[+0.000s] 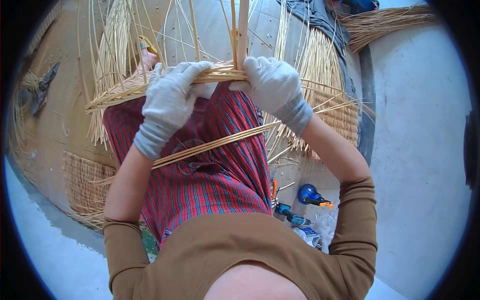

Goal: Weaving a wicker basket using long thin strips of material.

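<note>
My left hand (pixel 169 97), in a white knit glove with a grey cuff, is closed on a band of pale wicker strands (pixel 217 76) laid across my knees. My right hand (pixel 270 87), gloved the same way, grips the band's right part beside an upright wooden stick (pixel 243 35), fingers curled. Long thin strands stand up behind the band. Below both hands more loose strands (pixel 210 145) lie diagonally over a red-and-blue striped cloth (pixel 215 185) on my lap.
Bundles of pale strands (pixel 320 55) and a darker bundle (pixel 382 30) lie beyond. A woven mat piece (pixel 87 180) is at the left. A blue spray bottle (pixel 310 195), a drill (pixel 295 217) and small items are at my lower right. A grey cloth (pixel 300 10) lies at the back.
</note>
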{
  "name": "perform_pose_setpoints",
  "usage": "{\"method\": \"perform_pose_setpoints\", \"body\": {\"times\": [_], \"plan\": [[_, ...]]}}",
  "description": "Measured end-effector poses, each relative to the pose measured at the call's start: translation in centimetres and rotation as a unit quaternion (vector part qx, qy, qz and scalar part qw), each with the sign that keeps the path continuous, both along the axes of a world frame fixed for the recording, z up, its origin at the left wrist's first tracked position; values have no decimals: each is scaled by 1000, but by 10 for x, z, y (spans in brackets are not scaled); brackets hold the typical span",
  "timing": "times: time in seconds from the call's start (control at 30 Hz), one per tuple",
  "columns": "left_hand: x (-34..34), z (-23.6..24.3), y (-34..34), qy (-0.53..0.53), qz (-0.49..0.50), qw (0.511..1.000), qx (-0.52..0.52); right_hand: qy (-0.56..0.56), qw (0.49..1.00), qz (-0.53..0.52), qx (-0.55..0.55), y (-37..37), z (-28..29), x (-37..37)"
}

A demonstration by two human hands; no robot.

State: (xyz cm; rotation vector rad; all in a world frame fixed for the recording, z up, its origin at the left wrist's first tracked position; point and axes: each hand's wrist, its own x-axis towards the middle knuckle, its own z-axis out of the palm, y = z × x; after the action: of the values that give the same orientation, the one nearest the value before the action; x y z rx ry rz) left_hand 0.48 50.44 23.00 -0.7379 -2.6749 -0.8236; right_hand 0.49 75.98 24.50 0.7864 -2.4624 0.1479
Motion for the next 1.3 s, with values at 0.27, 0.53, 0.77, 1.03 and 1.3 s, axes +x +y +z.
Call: {"method": "perform_pose_setpoints", "body": {"times": [0.27, 0.53, 0.77, 1.03, 1.3], "plan": [[-17, -17, 11, 11, 0, 996, 93, 8, 999, 37, -28, 10, -27, -5], [-31, 11, 0, -190, -84, 978, 35, -35, 999, -3, -31, 10, -24, 0], [-56, 6, 12, -294, -84, 952, 32, -73, 996, -33, -36, 18, -34, 2], [-24, 42, 41, -12, 62, 998, 5, -53, 996, -13, -72, 10, -22, 2], [-55, 34, 83, -434, -16, 881, 189, -138, 989, -45, 16, 29, -1, 4]]}}
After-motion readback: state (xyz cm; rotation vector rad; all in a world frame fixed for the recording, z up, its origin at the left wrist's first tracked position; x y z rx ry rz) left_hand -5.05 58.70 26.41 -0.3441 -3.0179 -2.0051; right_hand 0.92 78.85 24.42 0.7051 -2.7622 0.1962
